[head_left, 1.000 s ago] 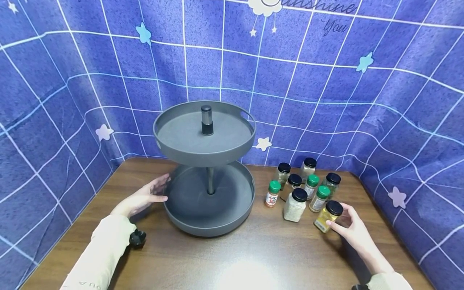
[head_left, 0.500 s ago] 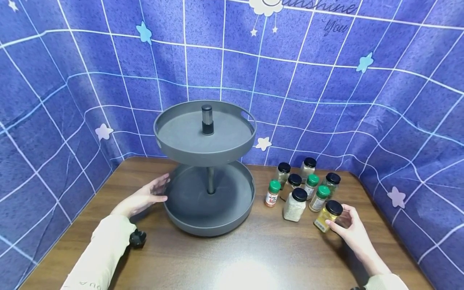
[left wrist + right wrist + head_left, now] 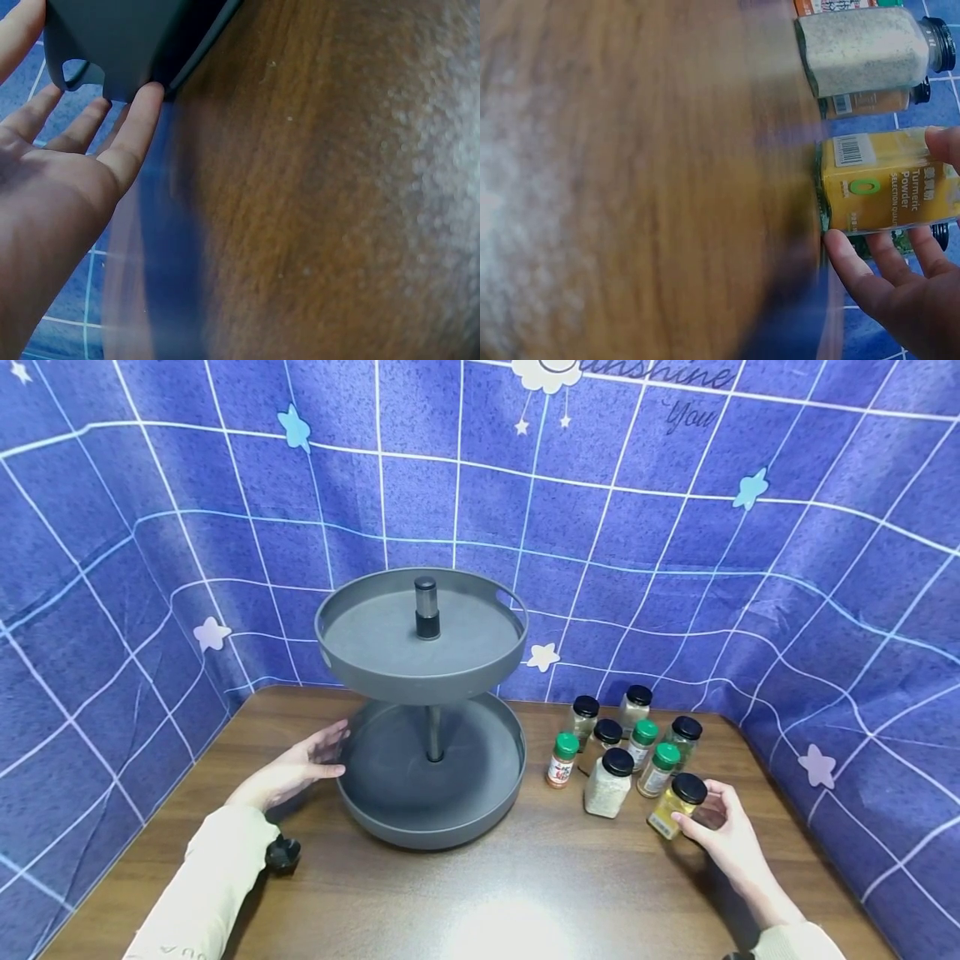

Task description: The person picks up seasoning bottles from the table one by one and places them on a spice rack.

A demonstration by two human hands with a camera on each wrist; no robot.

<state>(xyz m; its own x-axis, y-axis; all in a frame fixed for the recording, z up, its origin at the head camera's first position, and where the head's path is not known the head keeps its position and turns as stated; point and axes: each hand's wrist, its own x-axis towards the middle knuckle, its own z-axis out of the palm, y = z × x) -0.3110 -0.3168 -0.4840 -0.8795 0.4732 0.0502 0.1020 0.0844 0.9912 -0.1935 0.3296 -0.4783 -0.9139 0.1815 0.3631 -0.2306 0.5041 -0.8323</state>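
A dark grey two-tier round tray stand (image 3: 420, 691) stands left of centre on the table. My left hand (image 3: 292, 768) is at the left side of its lower tray (image 3: 431, 839), fingers extended; in the left wrist view the fingertips (image 3: 150, 94) touch its wall beside a cut-out handle. At the right, my right hand (image 3: 727, 835) holds a jar of turmeric powder (image 3: 672, 814) with a black lid, thumb on one side and fingers on the other. The right wrist view shows the yellow jar's (image 3: 874, 184) printed label, its base at the tabletop.
Several spice jars crowd left of and behind the turmeric: a large pale-filled jar (image 3: 608, 789), a small green-capped red-labelled jar (image 3: 561, 767), another green-capped jar (image 3: 657, 777) and black-lidded ones (image 3: 682, 742). A blue patterned cloth (image 3: 480, 493) hangs around the wooden table (image 3: 390, 910).
Both hands stay where they were, the right one still holding the turmeric jar. Only the head view has shifted very slightly.
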